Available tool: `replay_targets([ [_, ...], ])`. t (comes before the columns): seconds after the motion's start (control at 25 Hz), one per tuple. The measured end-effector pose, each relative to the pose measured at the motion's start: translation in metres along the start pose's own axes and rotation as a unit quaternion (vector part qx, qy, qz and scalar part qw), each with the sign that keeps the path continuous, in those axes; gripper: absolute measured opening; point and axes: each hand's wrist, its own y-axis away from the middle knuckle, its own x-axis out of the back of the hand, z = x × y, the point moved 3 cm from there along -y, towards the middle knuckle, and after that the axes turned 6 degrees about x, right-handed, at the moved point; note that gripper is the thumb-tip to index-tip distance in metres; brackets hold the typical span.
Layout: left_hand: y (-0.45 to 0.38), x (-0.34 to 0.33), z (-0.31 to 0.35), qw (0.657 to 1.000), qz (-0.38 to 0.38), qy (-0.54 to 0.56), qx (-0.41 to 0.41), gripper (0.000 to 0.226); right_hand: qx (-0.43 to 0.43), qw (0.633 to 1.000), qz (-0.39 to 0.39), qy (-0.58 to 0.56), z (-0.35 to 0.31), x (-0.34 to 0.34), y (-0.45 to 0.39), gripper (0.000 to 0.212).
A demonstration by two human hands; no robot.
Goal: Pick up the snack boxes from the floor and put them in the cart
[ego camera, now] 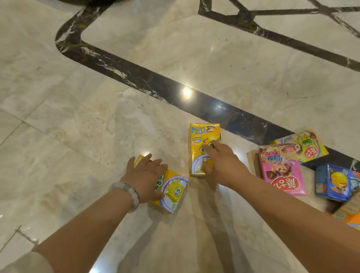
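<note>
Two yellow snack boxes lie flat on the marble floor. My left hand (145, 176), a pale bead bracelet on its wrist, rests palm down over the nearer yellow box (172, 192), fingers spread across its far end. My right hand (221, 162) lies on the lower right part of the second yellow box (202, 140), thumb at its near edge. Both boxes still touch the floor. To the right lie a pink box (282, 171), a yellow-green box (303, 146), a blue box (337, 182) and an orange box (348, 212) at the frame edge. No cart is in view.
A dark marble inlay band (136, 76) runs diagonally across the pale floor behind the boxes. A dark rounded shape (87, 1) sits at the top edge. Open floor spreads to the left and toward me.
</note>
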Motion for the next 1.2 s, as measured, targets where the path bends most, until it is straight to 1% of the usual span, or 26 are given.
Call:
replay_targets([
  [0.12,0.001,-0.006,-0.006,0.998,0.033,-0.009,0.044,0.084,0.021,0.999,0.011,0.030,0.004,-0.005,0.000,0.058],
  [0.24,0.003,-0.006,-0.019,0.985,0.081,0.023,0.153,0.081,0.002,0.999,0.004,0.031,0.008,-0.011,0.008,0.058],
  [0.32,0.002,-0.008,-0.025,0.969,0.094,0.067,0.219,0.079,0.018,0.998,0.036,0.039,0.006,-0.014,0.011,0.052],
  [0.4,0.002,-0.011,-0.031,0.949,0.089,0.147,0.264,0.075,0.050,0.995,0.078,0.047,0.005,-0.015,0.013,0.041],
  [0.44,0.001,-0.012,-0.033,0.937,0.091,0.196,0.275,0.069,0.067,0.992,0.091,0.052,0.004,-0.013,0.015,0.036],
  [0.52,-0.002,-0.015,-0.035,0.922,0.106,0.258,0.270,0.053,0.104,0.987,0.114,0.044,0.002,-0.014,0.020,0.032],
  [0.56,-0.004,-0.016,-0.035,0.920,0.111,0.270,0.262,0.048,0.104,0.985,0.136,0.029,0.001,-0.015,0.022,0.034],
  [0.6,-0.006,-0.017,-0.035,0.917,0.115,0.285,0.256,0.046,0.082,0.985,0.150,0.010,0.001,-0.015,0.024,0.036],
  [0.64,-0.009,-0.017,-0.036,0.912,0.114,0.303,0.252,0.047,0.046,0.986,0.162,-0.018,0.000,-0.016,0.024,0.038],
  [0.68,-0.011,-0.019,-0.037,0.907,0.108,0.322,0.248,0.050,-0.009,0.986,0.155,-0.057,0.001,-0.016,0.023,0.041],
  [0.72,-0.013,-0.021,-0.038,0.906,0.100,0.333,0.242,0.052,-0.068,0.983,0.132,-0.107,0.004,-0.020,0.021,0.046],
  [0.76,-0.014,-0.023,-0.038,0.908,0.090,0.337,0.234,0.051,-0.124,0.973,0.100,-0.170,0.006,-0.024,0.019,0.054],
  [0.8,-0.016,-0.027,-0.038,0.909,0.084,0.341,0.225,0.049,-0.162,0.958,0.076,-0.224,0.007,-0.031,0.017,0.061],
  [0.84,-0.016,-0.029,-0.036,0.909,0.076,0.347,0.217,0.048,-0.176,0.950,0.070,-0.250,0.007,-0.036,0.017,0.068],
  [0.92,-0.016,-0.032,-0.034,0.907,0.071,0.360,0.207,0.047,-0.193,0.943,0.069,-0.262,0.008,-0.043,0.016,0.074],
  [1.0,-0.018,-0.033,-0.031,0.902,0.068,0.376,0.202,0.047,-0.207,0.933,0.062,-0.286,0.005,-0.044,0.017,0.068],
  [1.12,-0.020,-0.037,-0.026,0.881,0.048,0.426,0.199,0.056,-0.211,0.922,0.061,-0.319,0.000,-0.045,0.017,0.066],
  [1.2,-0.020,-0.039,-0.023,0.870,0.041,0.443,0.211,0.059,-0.197,0.927,0.067,-0.313,-0.001,-0.050,0.016,0.073],
])
